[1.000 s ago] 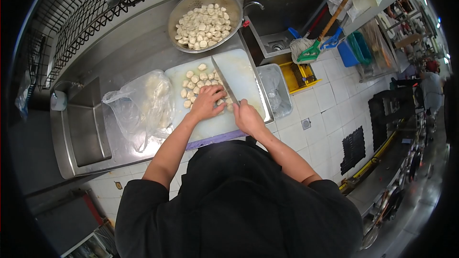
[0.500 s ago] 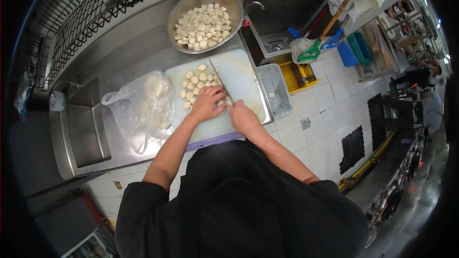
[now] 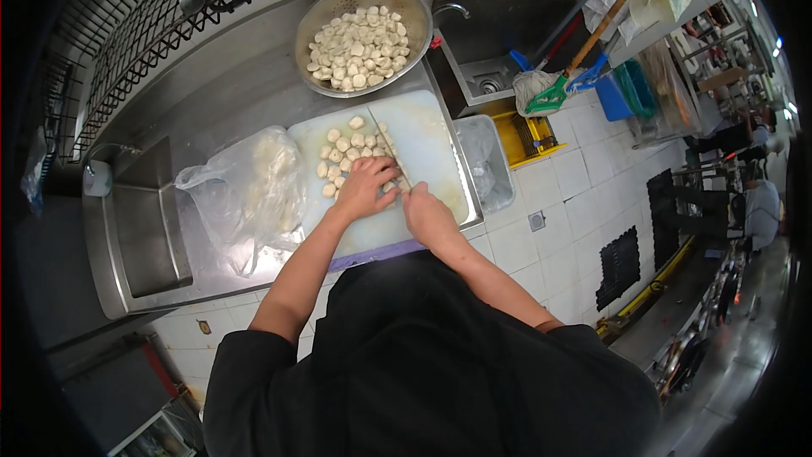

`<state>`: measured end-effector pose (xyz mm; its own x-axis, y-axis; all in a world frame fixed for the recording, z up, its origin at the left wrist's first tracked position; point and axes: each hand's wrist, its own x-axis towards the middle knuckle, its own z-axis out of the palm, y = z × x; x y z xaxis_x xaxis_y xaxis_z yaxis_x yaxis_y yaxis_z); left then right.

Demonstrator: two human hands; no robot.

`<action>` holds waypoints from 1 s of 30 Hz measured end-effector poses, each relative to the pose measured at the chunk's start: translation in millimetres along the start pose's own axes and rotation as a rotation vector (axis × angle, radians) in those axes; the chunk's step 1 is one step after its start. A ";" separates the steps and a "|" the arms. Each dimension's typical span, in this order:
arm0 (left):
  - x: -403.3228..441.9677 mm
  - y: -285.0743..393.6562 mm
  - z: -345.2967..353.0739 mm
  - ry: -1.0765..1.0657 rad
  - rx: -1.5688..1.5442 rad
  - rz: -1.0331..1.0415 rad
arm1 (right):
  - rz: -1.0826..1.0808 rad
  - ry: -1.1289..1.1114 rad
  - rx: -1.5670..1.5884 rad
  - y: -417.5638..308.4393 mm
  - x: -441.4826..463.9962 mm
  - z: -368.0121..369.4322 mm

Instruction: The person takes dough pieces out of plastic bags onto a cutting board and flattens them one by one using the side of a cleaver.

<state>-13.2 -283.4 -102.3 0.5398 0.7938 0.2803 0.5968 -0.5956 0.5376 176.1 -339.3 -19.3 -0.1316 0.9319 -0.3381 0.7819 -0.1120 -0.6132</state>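
A white cutting board lies on the steel counter with several pale, round, ball-like pieces of food on its left half. My right hand is closed around the handle of a kitchen knife, whose long blade points away across the board. To the left of the blade, my left hand rests with its fingers bent over pieces beside the knife. The fingers partly hide the pieces under them. Some pieces touch the blade's left side.
A metal colander full of similar pale pieces stands behind the board. Left of it lies a clear plastic bag, near a steel sink. On the right are a plastic bin, a yellow mop bucket and mops. People stand far right.
The knife has shifted slightly and its blade now shows narrower, close against my left fingers. Both hands stay in nearly the same place.
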 end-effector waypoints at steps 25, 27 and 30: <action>-2.9 -1.5 0.0 0.005 -0.067 -0.063 | -0.037 -0.006 -0.027 20.1 1.8 12.9; -5.0 4.0 -6.0 0.009 -0.158 -0.096 | -0.025 -0.014 -0.027 18.7 2.4 11.0; -10.1 17.6 -15.7 -0.032 -0.093 0.056 | -0.019 -0.023 -0.027 20.3 4.7 8.7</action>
<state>-17.5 -300.0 -83.2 0.5909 0.7540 0.2871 0.5083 -0.6242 0.5933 186.0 -340.2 -39.5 -0.1601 0.9254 -0.3436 0.7955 -0.0851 -0.5999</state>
